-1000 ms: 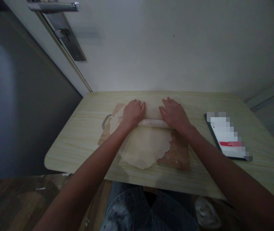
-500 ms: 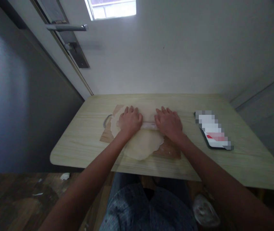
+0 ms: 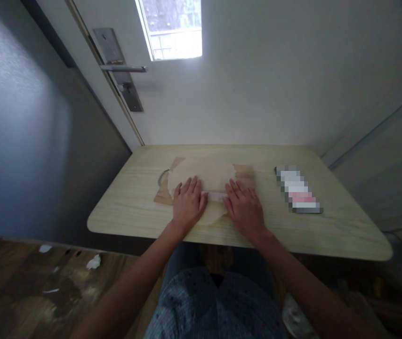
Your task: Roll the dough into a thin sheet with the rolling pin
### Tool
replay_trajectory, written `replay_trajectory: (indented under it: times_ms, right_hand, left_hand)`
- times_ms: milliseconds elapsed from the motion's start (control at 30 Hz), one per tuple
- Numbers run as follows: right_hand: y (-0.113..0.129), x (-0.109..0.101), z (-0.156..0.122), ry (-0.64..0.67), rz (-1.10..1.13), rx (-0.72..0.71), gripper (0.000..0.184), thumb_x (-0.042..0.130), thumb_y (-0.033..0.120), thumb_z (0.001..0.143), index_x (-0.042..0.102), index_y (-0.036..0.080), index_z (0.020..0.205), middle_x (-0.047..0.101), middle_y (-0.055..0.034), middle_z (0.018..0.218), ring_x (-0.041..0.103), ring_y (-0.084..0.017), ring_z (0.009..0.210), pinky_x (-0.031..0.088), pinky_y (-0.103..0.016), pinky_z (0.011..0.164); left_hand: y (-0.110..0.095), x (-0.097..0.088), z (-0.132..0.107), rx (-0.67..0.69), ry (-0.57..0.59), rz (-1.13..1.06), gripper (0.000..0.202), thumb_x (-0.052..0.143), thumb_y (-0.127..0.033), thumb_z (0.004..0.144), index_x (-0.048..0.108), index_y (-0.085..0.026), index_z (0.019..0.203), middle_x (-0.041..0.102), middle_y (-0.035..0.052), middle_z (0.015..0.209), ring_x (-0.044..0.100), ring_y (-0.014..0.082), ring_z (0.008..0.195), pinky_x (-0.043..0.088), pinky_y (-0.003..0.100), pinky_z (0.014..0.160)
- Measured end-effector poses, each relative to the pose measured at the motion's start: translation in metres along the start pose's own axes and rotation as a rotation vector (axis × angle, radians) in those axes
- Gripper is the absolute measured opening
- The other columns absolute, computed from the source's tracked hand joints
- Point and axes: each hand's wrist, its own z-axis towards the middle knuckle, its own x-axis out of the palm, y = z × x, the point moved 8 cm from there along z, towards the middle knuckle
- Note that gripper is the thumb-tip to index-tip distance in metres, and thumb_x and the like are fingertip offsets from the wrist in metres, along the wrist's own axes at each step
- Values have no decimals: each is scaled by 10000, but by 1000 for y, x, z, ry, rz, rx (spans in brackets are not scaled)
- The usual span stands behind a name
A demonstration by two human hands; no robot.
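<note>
A pale rolling pin (image 3: 217, 196) lies crosswise on a wide, thin sheet of dough (image 3: 204, 172); its ends are hidden beneath my hands. My left hand (image 3: 187, 201) rests on the pin's left part, fingers stretched forward over the dough. On the right part lies my right hand (image 3: 245, 207), its fingers also outstretched and slightly apart, palm down. Under the dough is a wooden cutting board (image 3: 245, 173) with a curved metal handle (image 3: 162, 176) at its left side. The near edge of the dough reaches past the board toward me.
The light wooden table (image 3: 335, 230) has rounded front corners. A phone (image 3: 299, 192), its screen blurred out, lies to the right. A white door (image 3: 250, 94) with a metal handle (image 3: 125, 68) stands directly behind the table. White scraps (image 3: 94, 262) litter the floor at left.
My hands have drawn the rolling pin back toward me, uncovering more dough on the far side. The camera view has tilted up somewhat, showing more of the door.
</note>
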Motion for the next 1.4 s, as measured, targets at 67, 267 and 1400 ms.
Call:
replay_trajectory:
  times_ms: [67, 267, 1400]
  right_hand:
    - [3, -3, -8, -15, 7, -17, 436, 282, 321, 881, 487, 114, 1205, 445, -85, 1292, 371, -236, 1189, 234, -417, 989]
    - [5, -6, -16, -41, 6, -48, 439, 304, 338, 877, 478, 120, 1216, 437, -80, 1299, 381, -222, 1182, 254, -389, 985]
    - [-68, 44, 105, 192, 75, 157, 464, 258, 337, 862, 469, 102, 1202, 439, -178, 1271, 395, -286, 1161, 327, -463, 896]
  left_hand:
    - [-1, -2, -7, 12, -10, -7, 424, 278, -343, 877, 476, -115, 1174, 462, 104, 1277, 402, 224, 1183, 261, 420, 991]
    - [-4, -1, -7, 36, -4, -12, 399, 288, -344, 873, 523, -117, 1102, 469, 111, 1270, 421, 224, 1168, 256, 414, 998]
    - [17, 50, 131, -183, 172, -47, 473, 164, -398, 899, 536, -136, 1029, 546, 130, 1082, 468, 237, 1055, 397, 365, 836]
